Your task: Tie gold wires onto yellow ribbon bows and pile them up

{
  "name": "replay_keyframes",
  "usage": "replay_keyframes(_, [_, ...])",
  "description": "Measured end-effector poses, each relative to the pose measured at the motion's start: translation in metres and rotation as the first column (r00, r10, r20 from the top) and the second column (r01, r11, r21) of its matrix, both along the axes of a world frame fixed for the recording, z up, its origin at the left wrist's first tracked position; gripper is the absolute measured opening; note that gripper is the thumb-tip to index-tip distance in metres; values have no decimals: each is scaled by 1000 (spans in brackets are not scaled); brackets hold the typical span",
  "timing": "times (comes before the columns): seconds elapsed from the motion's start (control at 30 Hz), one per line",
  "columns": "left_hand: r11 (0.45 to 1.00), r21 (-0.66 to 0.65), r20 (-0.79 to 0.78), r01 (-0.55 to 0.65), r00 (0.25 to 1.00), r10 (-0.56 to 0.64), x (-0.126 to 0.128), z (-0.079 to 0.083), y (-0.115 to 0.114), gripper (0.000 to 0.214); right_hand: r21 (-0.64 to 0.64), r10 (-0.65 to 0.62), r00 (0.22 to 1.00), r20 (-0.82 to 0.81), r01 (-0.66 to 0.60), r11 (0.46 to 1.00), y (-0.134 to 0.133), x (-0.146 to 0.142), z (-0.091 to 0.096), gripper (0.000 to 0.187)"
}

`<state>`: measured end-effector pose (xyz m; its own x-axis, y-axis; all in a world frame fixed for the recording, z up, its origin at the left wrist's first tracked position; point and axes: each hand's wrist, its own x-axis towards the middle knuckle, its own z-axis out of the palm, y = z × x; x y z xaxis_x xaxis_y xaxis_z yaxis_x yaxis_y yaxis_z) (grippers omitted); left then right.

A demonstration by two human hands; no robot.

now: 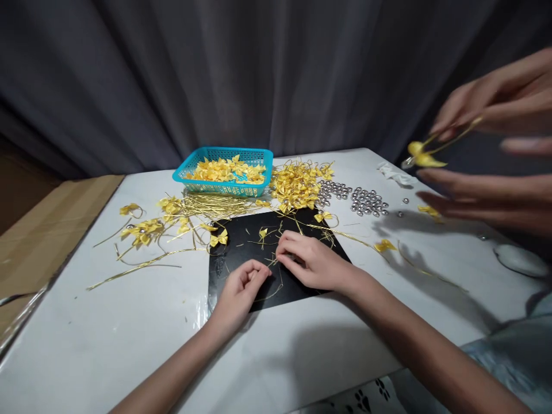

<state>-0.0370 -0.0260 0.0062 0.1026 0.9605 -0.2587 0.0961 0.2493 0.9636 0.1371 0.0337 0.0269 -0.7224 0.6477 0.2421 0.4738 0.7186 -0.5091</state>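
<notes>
On the black mat point(235, 261) toward the table's point(129, 345) front edge, left hand point(239, 287) and right hand point(313, 261) pinch a gold wire point(271, 262); keeping it taut likely helps.

basket point(224, 172) behind mat point(241, 270) | beads point(366, 201) right of basket

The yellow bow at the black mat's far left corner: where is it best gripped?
Probably pinch the yellow bow at its narrow centre, coming straight down from above: it lies flat on the black mat, wings spread sideways, so the waist is the slimmest part.
</notes>
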Motion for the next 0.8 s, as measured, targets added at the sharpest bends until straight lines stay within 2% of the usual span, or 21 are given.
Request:
replay_keyframes(0.1, [1000, -16, 1, -20, 1000, 20, 1, 1, 0, 31, 33, -93, 996, 4, 93, 995, 5, 10, 5, 18])
replay_keyframes(0.23, [999, -41, -15, -26, 1000, 25, 1, 3, 0, 31, 36, -260, 929, 264, 260, 965, 0, 25, 9, 17])
replay_keyframes(0.33, [999, -34, -28, -22, 999, 21, 0, 1, 0, 32, 6, -283, 888, 363, 302, 953, -12, 31, 3, 14])
replay_keyframes(0.4, [1000, -22, -32, -13, 999, 12, 0, 0, -1, 32, -12, -306, 888, 343, 330, 944, -19, 32, -4, 8])
replay_keyframes(0.53, [1000, -8, -33, -13, 999, 13, 0, 0, -1, 31, -63, -396, 882, 256, 424, 904, -23, 33, -15, 12])
replay_keyframes(0.8, [998, 44, -1, -38, 999, 38, -1, -2, -1, 29, -350, -497, 868, 6, 467, 812, -25, 25, -19, 31])
